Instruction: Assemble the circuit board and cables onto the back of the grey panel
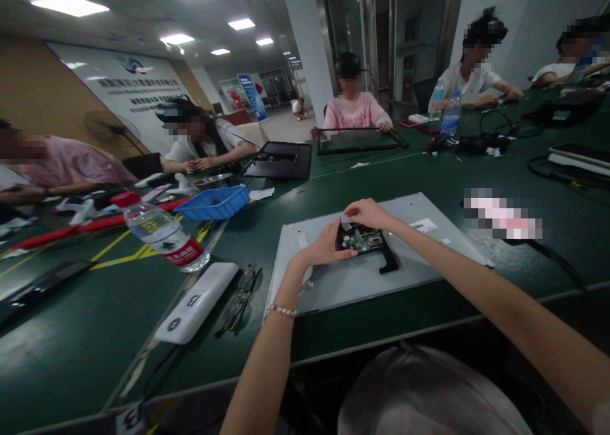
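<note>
A green circuit board (365, 240) in a black plastic frame (389, 261) lies over the pale grey back of a flat display panel (333, 289). My left hand (324, 246) grips the left edge of this frame, thumb along its near side. At the far left corner of the board, the fingertips of my right hand (369, 214) are pinched on a small whitish strip (345, 221), perhaps tape or a flat cable. My fingers partly cover the strip and the board's far edge. A thin cable (309, 284) trails over the panel near my left wrist.
Left of the panel are glasses (241, 298), a white power bank (197, 301), a water bottle (164, 235) and a blue tray (214, 203). To the right lies a blurred phone-like object (502, 214) with a cable. Across the table, a person holds a black frame (362, 148).
</note>
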`<action>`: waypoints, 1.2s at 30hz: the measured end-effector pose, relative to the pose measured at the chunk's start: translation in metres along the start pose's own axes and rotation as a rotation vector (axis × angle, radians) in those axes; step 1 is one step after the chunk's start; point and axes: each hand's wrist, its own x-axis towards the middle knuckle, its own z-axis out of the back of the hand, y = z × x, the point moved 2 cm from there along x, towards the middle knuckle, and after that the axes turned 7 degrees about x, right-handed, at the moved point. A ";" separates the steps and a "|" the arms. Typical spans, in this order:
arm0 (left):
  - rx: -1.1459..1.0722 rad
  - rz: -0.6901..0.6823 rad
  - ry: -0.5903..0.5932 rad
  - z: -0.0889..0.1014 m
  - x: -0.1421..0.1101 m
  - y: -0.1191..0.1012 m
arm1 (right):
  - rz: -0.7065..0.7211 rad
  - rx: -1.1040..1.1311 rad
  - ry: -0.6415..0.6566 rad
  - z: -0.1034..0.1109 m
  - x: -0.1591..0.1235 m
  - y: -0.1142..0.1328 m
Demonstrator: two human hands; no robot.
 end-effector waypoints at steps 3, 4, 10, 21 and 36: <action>0.021 0.041 0.015 -0.001 -0.001 0.001 | -0.026 -0.069 0.022 0.020 -0.011 0.003; 0.027 0.043 0.012 0.000 -0.002 0.001 | -0.038 -0.100 0.030 0.028 -0.017 0.003; 0.111 -0.015 -0.055 0.004 -0.001 -0.010 | -0.175 -0.258 0.052 0.064 -0.065 -0.008; 0.398 0.079 -0.220 0.004 0.019 -0.028 | -0.231 -0.220 0.126 0.061 -0.092 -0.024; 0.483 0.126 -0.206 0.020 0.046 -0.022 | -0.247 -0.139 0.116 0.059 -0.094 -0.022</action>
